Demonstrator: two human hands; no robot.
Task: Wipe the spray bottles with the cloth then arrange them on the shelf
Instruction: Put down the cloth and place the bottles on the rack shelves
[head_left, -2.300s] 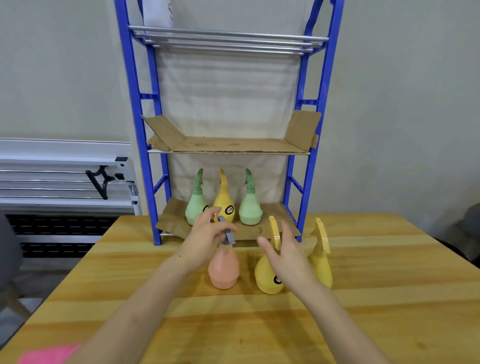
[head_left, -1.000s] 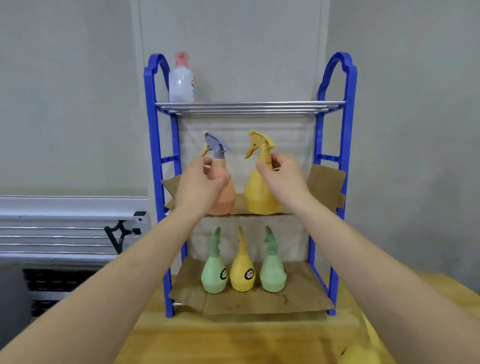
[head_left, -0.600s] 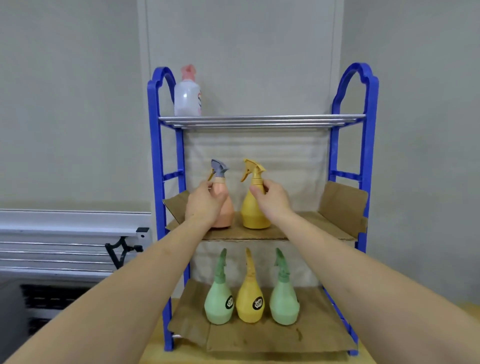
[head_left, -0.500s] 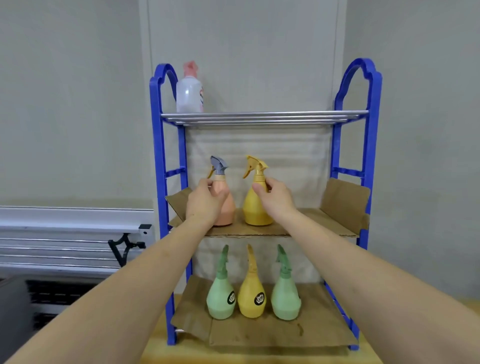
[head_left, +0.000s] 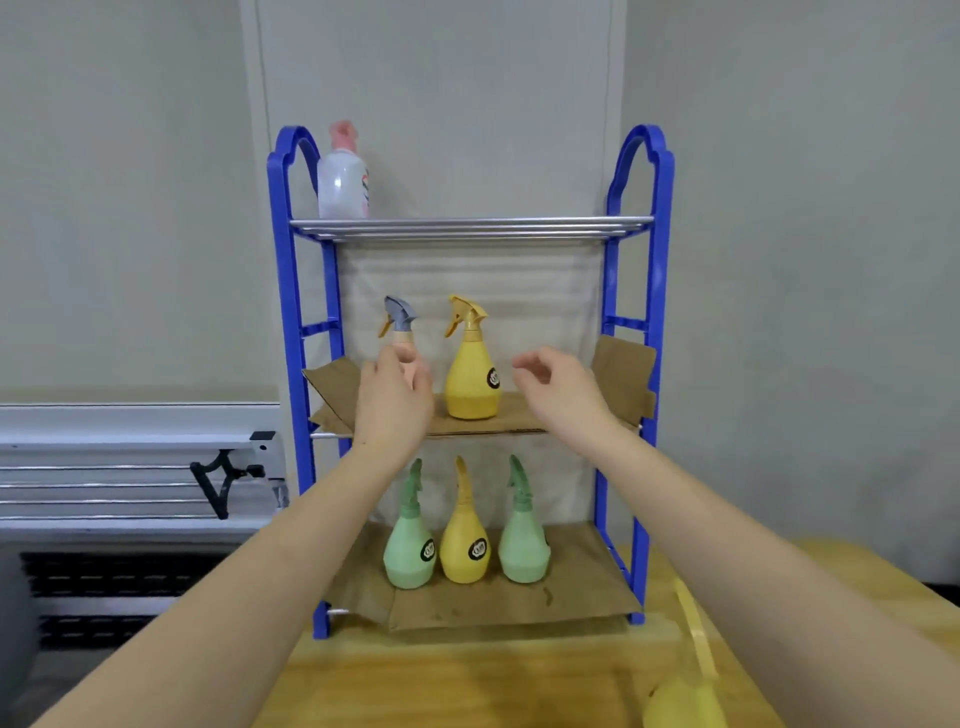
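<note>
On the cardboard-lined middle tier of the blue shelf (head_left: 284, 322) stand an orange spray bottle with a grey head (head_left: 401, 326) and a yellow spray bottle (head_left: 471, 382). My left hand (head_left: 394, 402) hangs in front of the orange bottle and hides its body, fingers loosely curled beside its neck. My right hand (head_left: 558, 389) floats just right of the yellow bottle, fingers relaxed, touching nothing. The bottom tier holds a green bottle (head_left: 410, 552), a yellow bottle (head_left: 465, 551) and another green bottle (head_left: 523, 545). The cloth is out of view.
Another yellow spray bottle (head_left: 683, 696) stands on the wooden table (head_left: 467, 680) at the lower right, blurred. A white bottle with a pink cap (head_left: 343, 179) stands on the top metal tier. A white rail unit (head_left: 130, 467) runs along the wall on the left.
Both hands carried the orange and yellow bottles from the table up to the middle tier and set them down. The right hand has let go and drawn right; the left hand has loosened.
</note>
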